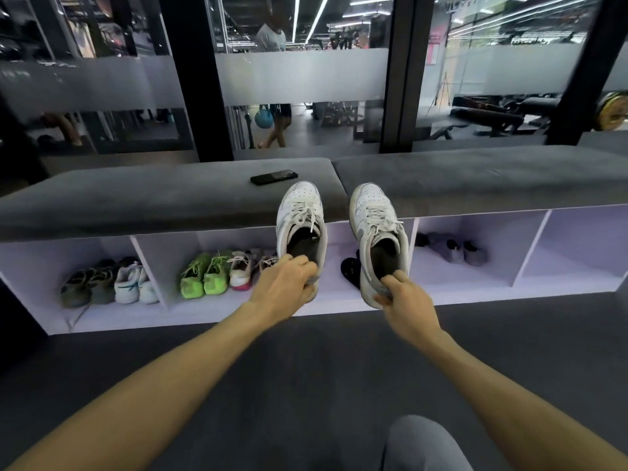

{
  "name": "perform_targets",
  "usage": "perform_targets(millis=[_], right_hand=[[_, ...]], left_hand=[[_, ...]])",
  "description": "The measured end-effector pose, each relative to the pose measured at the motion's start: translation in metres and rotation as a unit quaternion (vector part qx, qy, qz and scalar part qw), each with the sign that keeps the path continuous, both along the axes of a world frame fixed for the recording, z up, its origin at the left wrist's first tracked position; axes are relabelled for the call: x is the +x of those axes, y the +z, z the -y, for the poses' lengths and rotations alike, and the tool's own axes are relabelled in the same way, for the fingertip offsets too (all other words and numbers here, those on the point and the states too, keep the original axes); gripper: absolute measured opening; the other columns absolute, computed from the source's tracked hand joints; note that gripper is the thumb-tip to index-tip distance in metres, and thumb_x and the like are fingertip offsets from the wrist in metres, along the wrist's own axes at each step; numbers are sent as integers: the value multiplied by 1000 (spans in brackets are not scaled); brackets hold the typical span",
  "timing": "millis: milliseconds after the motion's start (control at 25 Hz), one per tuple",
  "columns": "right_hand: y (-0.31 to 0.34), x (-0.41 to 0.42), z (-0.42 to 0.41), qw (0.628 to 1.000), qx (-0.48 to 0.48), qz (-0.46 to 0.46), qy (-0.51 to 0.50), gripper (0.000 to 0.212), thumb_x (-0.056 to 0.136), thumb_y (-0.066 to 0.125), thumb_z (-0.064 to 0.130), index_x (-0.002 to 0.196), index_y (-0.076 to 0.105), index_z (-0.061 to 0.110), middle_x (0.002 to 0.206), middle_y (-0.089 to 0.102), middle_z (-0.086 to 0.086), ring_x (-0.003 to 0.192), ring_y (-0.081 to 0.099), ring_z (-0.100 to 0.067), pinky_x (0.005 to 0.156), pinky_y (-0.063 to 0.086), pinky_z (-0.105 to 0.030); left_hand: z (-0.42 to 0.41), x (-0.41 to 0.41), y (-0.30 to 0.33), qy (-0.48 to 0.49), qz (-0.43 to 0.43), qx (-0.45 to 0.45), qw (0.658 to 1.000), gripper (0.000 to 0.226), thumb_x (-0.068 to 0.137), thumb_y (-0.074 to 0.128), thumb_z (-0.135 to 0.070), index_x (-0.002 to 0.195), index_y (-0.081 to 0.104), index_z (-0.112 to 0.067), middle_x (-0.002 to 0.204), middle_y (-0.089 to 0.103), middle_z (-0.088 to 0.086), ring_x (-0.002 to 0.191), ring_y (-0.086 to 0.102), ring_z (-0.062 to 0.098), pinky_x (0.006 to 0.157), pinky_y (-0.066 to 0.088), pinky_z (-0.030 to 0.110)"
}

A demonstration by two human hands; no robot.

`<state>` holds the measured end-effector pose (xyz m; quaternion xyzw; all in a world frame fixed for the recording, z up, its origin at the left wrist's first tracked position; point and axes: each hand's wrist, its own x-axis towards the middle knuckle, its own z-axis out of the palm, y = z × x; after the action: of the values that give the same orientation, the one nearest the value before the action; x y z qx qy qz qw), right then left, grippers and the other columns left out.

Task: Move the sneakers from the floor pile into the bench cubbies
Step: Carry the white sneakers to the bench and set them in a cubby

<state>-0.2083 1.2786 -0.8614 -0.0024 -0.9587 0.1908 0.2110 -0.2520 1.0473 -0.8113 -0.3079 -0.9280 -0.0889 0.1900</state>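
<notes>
I hold a pair of white sneakers in the air in front of the bench. My left hand (289, 278) grips the heel of the left white sneaker (300, 215). My right hand (404, 297) pinches the heel of the right white sneaker (375, 215). Both toes point up and away from me. Behind them runs the bench (136, 195) with white cubbies (475, 273) under a grey cushion. A black shoe (350, 270) lies in the cubby just behind the held pair, partly hidden.
Grey and white shoes (108, 283) fill the far-left cubby; green sneakers (204, 277) and a pink-soled pair (244, 270) sit in the one beside it. Grey shoes (452, 249) lie in a right cubby. A black phone (274, 177) rests on the cushion. My knee (421, 443) is bottom right.
</notes>
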Motion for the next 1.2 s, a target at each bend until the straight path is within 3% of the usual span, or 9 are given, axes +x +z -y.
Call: perform_targets(millis=[240, 520, 720, 1000, 1200], right_hand=[[-36, -4, 0, 999, 14, 28, -7, 12, 87, 59, 18, 81, 52, 11, 89, 49, -4, 77, 53, -32, 57, 29, -32], [-78, -43, -3, 998, 2, 66, -7, 20, 89, 58, 22, 76, 45, 12, 83, 41, 2, 72, 53, -30, 55, 29, -32], [-111, -96, -16, 995, 15, 102, 0, 18, 89, 57, 24, 79, 46, 14, 84, 39, 5, 75, 55, -28, 56, 29, -30], [-156, -195, -25, 992, 0, 125, 6, 24, 87, 59, 18, 74, 39, 18, 84, 39, 5, 67, 46, -23, 56, 27, -28], [-188, -271, -26, 988, 14, 152, 20, 6, 89, 56, 19, 91, 54, 14, 100, 50, 1, 81, 58, -28, 60, 36, -29]], left_hand=[[1, -5, -40, -18, 34, 17, 999, 17, 87, 57, -25, 77, 46, -15, 88, 54, 1, 85, 47, 22, 63, 39, 33], [-11, -41, -88, -8, 61, 25, 998, 18, 88, 55, -27, 77, 45, -17, 89, 53, -2, 85, 47, 19, 61, 35, 28], [-24, -96, -119, -15, 85, 21, 996, 22, 87, 58, -27, 76, 41, -20, 83, 48, -5, 78, 43, 14, 59, 29, 24], [-41, -191, -169, 2, 132, 9, 991, 24, 86, 59, -23, 75, 38, -20, 81, 41, -10, 82, 47, 17, 61, 37, 28], [-48, -260, -208, 20, 151, -2, 988, 9, 88, 56, -23, 83, 49, -19, 91, 50, -5, 93, 50, 18, 62, 40, 29]])
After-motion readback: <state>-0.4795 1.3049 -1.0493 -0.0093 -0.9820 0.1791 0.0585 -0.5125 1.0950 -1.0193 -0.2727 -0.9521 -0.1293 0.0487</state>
